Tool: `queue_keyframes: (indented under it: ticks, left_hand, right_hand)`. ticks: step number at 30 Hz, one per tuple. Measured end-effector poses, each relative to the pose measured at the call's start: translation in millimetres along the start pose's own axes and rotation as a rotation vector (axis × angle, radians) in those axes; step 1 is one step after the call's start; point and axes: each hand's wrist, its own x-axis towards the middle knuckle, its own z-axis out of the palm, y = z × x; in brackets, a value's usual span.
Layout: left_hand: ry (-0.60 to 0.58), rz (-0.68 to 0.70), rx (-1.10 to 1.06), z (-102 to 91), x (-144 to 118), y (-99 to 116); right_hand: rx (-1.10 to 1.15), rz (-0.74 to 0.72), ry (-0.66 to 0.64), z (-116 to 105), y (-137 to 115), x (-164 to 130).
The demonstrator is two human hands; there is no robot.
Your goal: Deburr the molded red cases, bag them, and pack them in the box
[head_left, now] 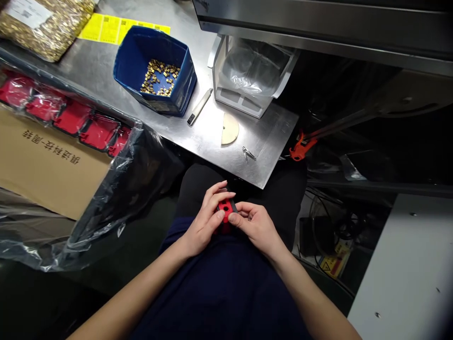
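Note:
A small red and black plastic part with a round dark hole is held over my lap, close to my body. My left hand grips it from the left, thumb on its face and fingers over its far side. From the right, my right hand pinches its edge between thumb and forefinger. Both hands partly cover the part, so its full shape is hidden. Beyond the hands, on the metal bench, lie nail clippers, a half-round tan disc and a slim grey knife-like tool.
A blue bin holds small brass pieces; a bag of brass pieces lies behind. At left, a plastic-lined box contains red parts and cardboard. A grey tray holds clear plastic. An orange-handled tool hangs right.

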Motion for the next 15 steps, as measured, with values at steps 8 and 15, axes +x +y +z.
queue_keyframes:
  ticks: [8,15]
  left_hand:
    - [0.098,-0.088,0.044,2.5,1,-3]
    - [0.431,-0.403,-0.250,6.7,26,7]
  right_hand:
    - [-0.074,0.019,-0.038,-1,1,13]
    - [-0.655,-0.167,-0.091,1,-1,10]
